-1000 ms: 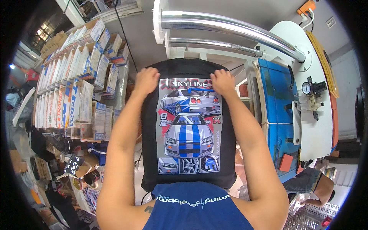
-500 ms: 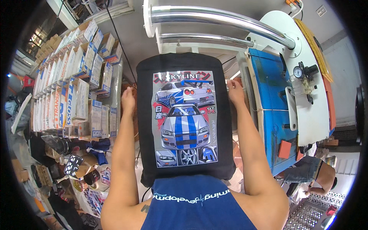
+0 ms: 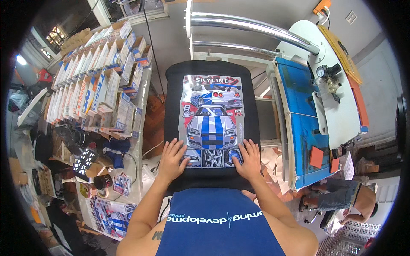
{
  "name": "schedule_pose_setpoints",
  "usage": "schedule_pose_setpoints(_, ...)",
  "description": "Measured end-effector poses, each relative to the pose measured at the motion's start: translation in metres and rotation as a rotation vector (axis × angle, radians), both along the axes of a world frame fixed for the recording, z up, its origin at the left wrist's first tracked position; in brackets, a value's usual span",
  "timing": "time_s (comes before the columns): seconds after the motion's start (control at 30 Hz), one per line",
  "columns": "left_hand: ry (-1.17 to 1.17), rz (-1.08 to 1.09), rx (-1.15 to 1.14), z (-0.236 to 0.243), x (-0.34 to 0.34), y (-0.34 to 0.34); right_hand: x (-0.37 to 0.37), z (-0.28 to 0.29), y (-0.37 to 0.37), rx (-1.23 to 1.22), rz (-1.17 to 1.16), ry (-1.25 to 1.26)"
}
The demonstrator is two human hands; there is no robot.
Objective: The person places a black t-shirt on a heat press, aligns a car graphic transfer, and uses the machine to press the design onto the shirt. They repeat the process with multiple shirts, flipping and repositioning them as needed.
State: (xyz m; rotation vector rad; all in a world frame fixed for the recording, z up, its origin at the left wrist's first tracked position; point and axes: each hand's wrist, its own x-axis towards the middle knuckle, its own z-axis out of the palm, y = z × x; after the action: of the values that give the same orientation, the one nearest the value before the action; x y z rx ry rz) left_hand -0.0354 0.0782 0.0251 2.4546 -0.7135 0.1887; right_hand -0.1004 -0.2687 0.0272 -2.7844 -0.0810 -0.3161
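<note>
A black shirt (image 3: 174, 106) is stretched over a board in front of me. On its middle lies a glossy film print (image 3: 213, 128) with a silver and blue car seen from behind and from the front. My left hand (image 3: 173, 158) rests on the print's lower left edge, fingers spread and flat. My right hand (image 3: 249, 158) lies the same way on the lower right edge, its thumb over the printed corner. Neither hand holds anything. The print's lower side corners are partly hidden under my fingers.
To the right stands a heat press with a blue platen (image 3: 303, 115), chrome bars (image 3: 256, 24) and a pressure gauge (image 3: 321, 71). Rows of cardboard boxes (image 3: 92, 85) fill the table at left, with more car prints (image 3: 109, 215) near its front. Another person (image 3: 361, 202) bends over at far right.
Both hands have come from the far sides of the shirt board back toward me and now lie on the print's lower edge. The view has shifted slightly.
</note>
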Motion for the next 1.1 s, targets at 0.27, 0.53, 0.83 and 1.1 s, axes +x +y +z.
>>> schedule_pose_setpoints(0.27,-0.036,0.027,0.003,-0.009,-0.006,0.0,-0.004,-0.007,0.001,-0.023,-0.006,-0.065)
schedule_pose_setpoints(0.53,-0.08,0.033,0.007,-0.013,-0.007,0.001,-0.007,-0.006,0.001,-0.031,0.015,-0.07)
schedule_pose_setpoints(0.83,-0.068,0.05,0.014,-0.015,-0.007,-0.002,-0.009,-0.005,0.0,-0.01,0.01,-0.058)
schedule_pose_setpoints(1.1,-0.081,0.039,0.004,-0.013,-0.01,-0.003,-0.01,-0.007,-0.001,-0.033,0.0,-0.066)
